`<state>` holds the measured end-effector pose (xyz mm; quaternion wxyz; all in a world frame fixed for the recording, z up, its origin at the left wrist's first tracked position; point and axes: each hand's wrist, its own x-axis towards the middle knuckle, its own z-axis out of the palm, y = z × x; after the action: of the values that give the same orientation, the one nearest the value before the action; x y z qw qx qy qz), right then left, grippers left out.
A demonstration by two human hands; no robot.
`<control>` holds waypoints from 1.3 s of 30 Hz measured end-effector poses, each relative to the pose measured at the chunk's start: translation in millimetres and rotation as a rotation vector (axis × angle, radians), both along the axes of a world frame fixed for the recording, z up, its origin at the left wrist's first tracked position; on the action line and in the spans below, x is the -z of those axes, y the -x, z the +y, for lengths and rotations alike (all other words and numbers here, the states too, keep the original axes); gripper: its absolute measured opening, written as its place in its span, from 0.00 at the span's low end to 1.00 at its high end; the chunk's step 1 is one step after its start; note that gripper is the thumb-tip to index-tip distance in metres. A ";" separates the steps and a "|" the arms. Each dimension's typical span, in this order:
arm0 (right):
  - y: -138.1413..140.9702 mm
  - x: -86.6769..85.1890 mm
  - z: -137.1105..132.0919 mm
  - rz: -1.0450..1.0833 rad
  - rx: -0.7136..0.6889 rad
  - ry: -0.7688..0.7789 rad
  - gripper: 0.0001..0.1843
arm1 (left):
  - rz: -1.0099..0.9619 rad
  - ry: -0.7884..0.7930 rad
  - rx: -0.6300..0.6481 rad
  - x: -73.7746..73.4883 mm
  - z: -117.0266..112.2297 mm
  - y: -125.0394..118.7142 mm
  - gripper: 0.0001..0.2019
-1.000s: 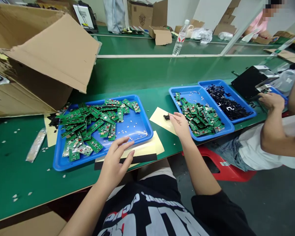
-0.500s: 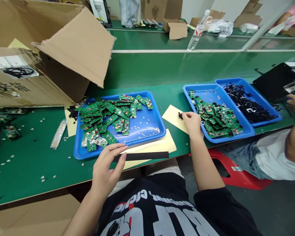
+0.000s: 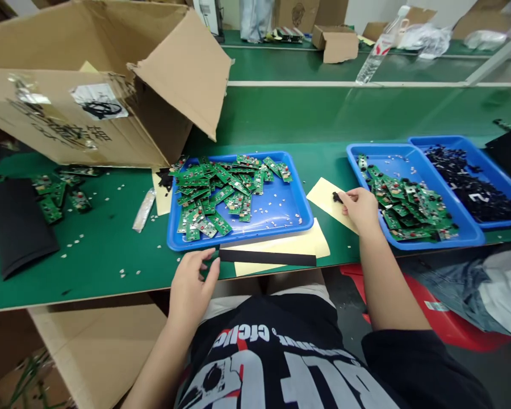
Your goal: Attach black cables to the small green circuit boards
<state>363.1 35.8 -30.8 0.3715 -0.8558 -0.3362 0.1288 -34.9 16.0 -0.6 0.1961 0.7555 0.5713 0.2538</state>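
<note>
My left hand (image 3: 196, 284) is at the table's front edge, thumb and fingers apart, with their tips beside the left end of a flat black strip (image 3: 268, 258). This strip lies across a pale yellow sheet (image 3: 321, 238) in front of a blue tray (image 3: 276, 224) of green circuit boards (image 3: 208, 196). My right hand (image 3: 360, 207) is closed in a pinch at a small black piece (image 3: 336, 197). Under it is another yellow sheet (image 3: 323, 193). The fingers partly hide what they grip.
To the right stand a blue tray (image 3: 430, 245) of circuit boards and another (image 3: 417, 140) of small black parts. An opened cardboard box (image 3: 153, 130) is at the left, behind a black sheet (image 3: 19, 227). A bottle (image 3: 378, 54) leans near the shelf edge. Someone sits at the right.
The view has swung left, so things appear farther right. My left fingertips have drawn back from over the strip to its end. My right hand stays at the small black piece.
</note>
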 end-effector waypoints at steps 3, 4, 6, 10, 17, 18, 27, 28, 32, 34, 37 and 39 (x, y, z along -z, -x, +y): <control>6.4 5.7 -5.5 -0.098 0.010 -0.038 0.13 | 0.152 0.031 -0.054 4.2 1.6 -4.1 0.20; 7.9 7.2 -6.8 -0.128 0.016 -0.048 0.14 | 0.177 0.035 -0.059 5.7 1.2 -6.5 0.20; 10.1 9.6 -8.3 -0.181 0.023 -0.066 0.16 | 0.189 0.029 -0.057 8.4 -1.3 -12.3 0.19; 12.1 14.1 -8.1 -0.239 0.030 -0.124 0.16 | 0.168 0.028 -0.087 9.6 -8.4 -23.2 0.14; 12.1 22.4 -6.4 -0.292 -0.009 -0.237 0.11 | -0.223 0.327 -0.190 1.5 -10.3 -28.3 0.09; 12.3 22.6 -6.4 -0.293 -0.035 -0.244 0.11 | -0.255 0.358 -0.189 1.3 -9.3 -28.2 0.09; 13.8 22.1 -10.1 -0.158 -0.139 -0.295 0.15 | -0.642 0.545 -0.195 -1.9 -0.3 -29.1 0.15; 13.7 23.6 -9.7 -0.129 -0.127 -0.306 0.16 | -0.680 0.562 -0.202 -2.5 -0.2 -29.3 0.17; 11.7 28.9 -6.1 -0.080 -0.057 -0.362 0.14 | -0.802 0.676 -0.223 -3.2 -3.0 -31.6 0.24; 9.8 28.7 -4.9 -0.097 -0.009 -0.396 0.13 | -0.843 0.731 -0.231 -3.5 -6.1 -33.4 0.25; 7.3 24.6 -4.8 -0.127 0.074 -0.463 0.10 | -0.896 0.748 -0.252 -4.9 -11.0 -35.8 0.28; 6.3 21.1 -4.7 -0.116 0.120 -0.510 0.10 | -0.914 0.748 -0.256 -5.8 -13.4 -36.8 0.30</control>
<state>356.8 31.1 -51.9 0.5622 -0.7588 -0.3273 -0.0315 1.8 2.6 5.2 0.6421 0.3749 0.5660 0.3562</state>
